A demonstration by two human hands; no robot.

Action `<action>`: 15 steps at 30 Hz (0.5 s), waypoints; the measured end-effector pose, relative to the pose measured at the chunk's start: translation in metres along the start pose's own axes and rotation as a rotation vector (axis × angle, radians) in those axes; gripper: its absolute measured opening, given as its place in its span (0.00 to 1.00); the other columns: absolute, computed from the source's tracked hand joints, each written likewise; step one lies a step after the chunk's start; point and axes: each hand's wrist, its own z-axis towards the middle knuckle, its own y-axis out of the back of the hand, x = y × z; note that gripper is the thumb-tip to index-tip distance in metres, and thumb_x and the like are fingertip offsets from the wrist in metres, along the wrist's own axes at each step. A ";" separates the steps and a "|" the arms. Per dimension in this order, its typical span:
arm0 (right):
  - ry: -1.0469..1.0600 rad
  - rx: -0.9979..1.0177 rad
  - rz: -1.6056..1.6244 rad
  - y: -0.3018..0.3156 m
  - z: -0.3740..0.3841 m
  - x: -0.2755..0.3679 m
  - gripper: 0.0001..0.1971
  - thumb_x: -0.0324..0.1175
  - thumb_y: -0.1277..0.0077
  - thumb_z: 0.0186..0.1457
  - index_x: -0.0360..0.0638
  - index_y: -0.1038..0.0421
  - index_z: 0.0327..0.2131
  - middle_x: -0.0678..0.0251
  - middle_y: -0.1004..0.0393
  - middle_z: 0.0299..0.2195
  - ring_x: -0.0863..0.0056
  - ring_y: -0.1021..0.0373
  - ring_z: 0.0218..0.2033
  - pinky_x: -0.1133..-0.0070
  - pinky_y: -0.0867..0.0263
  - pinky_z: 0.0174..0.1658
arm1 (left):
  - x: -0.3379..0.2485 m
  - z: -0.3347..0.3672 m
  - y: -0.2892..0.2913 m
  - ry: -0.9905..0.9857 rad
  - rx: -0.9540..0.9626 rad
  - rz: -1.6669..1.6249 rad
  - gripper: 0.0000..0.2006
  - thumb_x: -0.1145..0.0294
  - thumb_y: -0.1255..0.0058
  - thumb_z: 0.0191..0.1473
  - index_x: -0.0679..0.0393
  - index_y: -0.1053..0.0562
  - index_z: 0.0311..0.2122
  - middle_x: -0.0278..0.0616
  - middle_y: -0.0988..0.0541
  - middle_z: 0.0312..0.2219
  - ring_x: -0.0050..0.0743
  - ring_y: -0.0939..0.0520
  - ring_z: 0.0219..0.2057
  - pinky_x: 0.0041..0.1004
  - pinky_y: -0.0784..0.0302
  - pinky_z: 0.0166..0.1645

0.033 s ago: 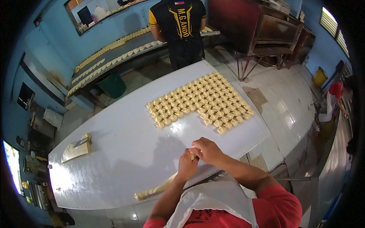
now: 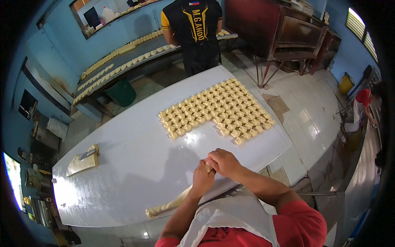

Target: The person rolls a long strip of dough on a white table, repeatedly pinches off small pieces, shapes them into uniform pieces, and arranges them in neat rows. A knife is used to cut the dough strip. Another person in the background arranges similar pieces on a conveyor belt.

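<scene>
Head view: looking down on a long white table point(image 2: 135, 164), with a blue-walled room beyond.
Left hand point(image 2: 203, 177): raised above the near side of the table, right of its middle; fingers curled closed around the dough point(image 2: 209, 168).
Right hand point(image 2: 224, 162): bent in from the right over the upper end of the dough, touching the left hand; fingers drawn together on it, tips partly hidden.
Dough: pale, showing only as a small bit between both hands.
Rope point(image 2: 168, 206): lying along the near edge, left of the hands; crossed by the left forearm, so cannot tell where joined to the dough in the grip.
Pieces point(image 2: 224, 109): small, pale yellow, set in close rows on the far right part of the table; stepped on the near side, reaching nearer on the right than on the left.
Slab point(image 2: 84, 165): pale, near the left end of the table, well apart from the hands, with a scraper point(image 2: 87, 154) lying on top.
Co-worker point(image 2: 195, 53): standing beyond the far edge, back turned, at a bench point(image 2: 127, 55) lined with flat dough rounds.
Far right: a dark red oven point(image 2: 247, 24) on legs.
</scene>
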 end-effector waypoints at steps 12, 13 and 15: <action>-0.411 0.052 -0.389 -0.002 0.018 -0.076 0.17 0.47 0.42 0.57 0.41 0.27 0.31 0.59 0.21 0.32 0.59 0.23 0.35 0.66 0.27 0.35 | -0.041 -0.012 -0.010 -0.505 0.343 0.088 0.13 0.69 0.41 0.47 0.59 0.24 0.39 0.56 0.19 0.38 0.59 0.17 0.38 0.46 0.21 0.42; -0.420 0.091 -0.392 -0.010 0.010 -0.108 0.22 0.54 0.40 0.53 0.43 0.25 0.38 0.62 0.21 0.36 0.60 0.24 0.40 0.63 0.29 0.41 | -0.049 -0.019 -0.009 -0.459 0.301 -0.008 0.13 0.68 0.41 0.48 0.58 0.24 0.40 0.55 0.19 0.35 0.59 0.17 0.37 0.46 0.21 0.41; -0.341 0.057 -0.517 -0.004 0.007 -0.088 0.23 0.52 0.42 0.55 0.44 0.26 0.44 0.65 0.21 0.40 0.61 0.27 0.45 0.61 0.30 0.45 | -0.045 -0.002 -0.005 -0.279 0.162 -0.060 0.11 0.67 0.42 0.51 0.57 0.24 0.40 0.56 0.19 0.32 0.60 0.17 0.35 0.46 0.21 0.40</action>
